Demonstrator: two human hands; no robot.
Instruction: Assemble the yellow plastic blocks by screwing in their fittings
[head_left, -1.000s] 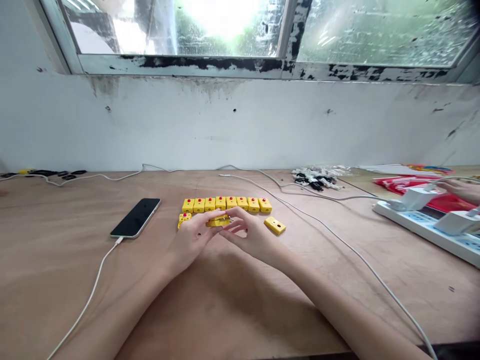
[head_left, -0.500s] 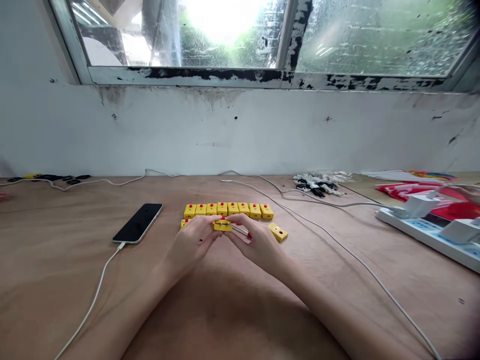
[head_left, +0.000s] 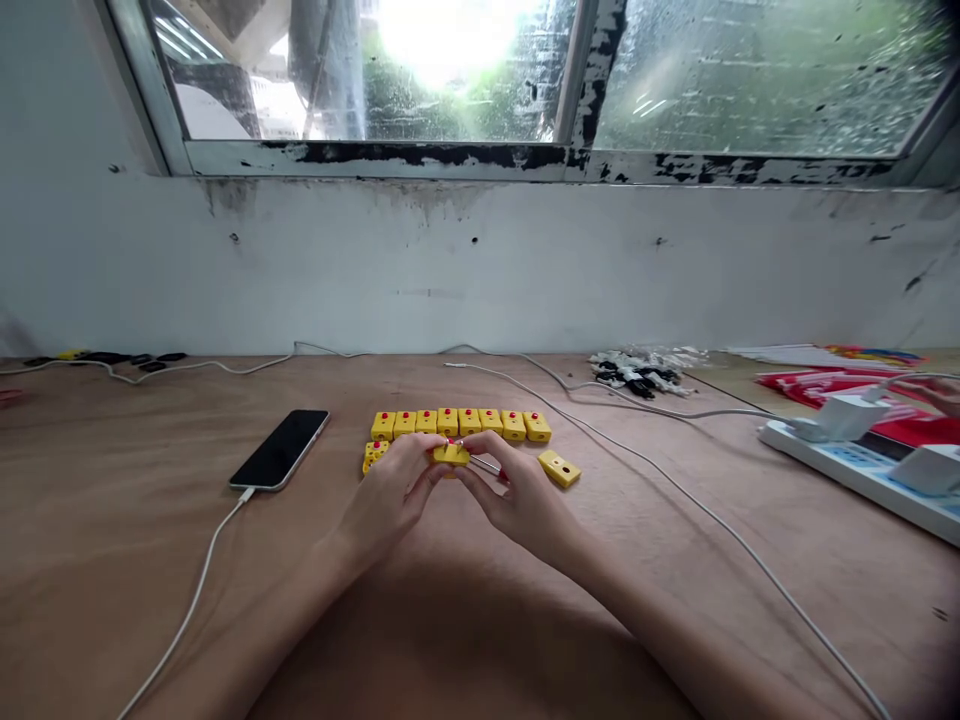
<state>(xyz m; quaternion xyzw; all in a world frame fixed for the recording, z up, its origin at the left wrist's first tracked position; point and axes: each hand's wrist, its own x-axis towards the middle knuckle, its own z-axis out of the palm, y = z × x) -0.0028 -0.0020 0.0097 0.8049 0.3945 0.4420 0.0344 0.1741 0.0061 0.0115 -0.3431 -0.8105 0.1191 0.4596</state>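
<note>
My left hand (head_left: 391, 495) and my right hand (head_left: 519, 496) meet at the table's middle, pinching a yellow plastic block (head_left: 451, 455) between their fingertips. A thin metal pin (head_left: 486, 465) shows beside it, under my right fingers, and a red speck appears at the block's top edge. Just beyond my fingers stands a tight row of several yellow blocks with red dots (head_left: 459, 424). Another yellow block (head_left: 374, 455) lies partly hidden by my left hand. To the right of my right hand rests a loose yellow block (head_left: 559, 468) with a dark hole.
A black smartphone (head_left: 280, 450) on a white charging cable lies left on the plywood table (head_left: 187, 560). White cables cross the table. At the back are a pile of black-and-white small parts (head_left: 641, 372) and a white power strip (head_left: 862, 472). Another person's hand (head_left: 943, 397) is at far right.
My hands have drawn closer around the yellow block, which now shows less. The whole scene sits lower in the view, with the camera tilted up slightly.
</note>
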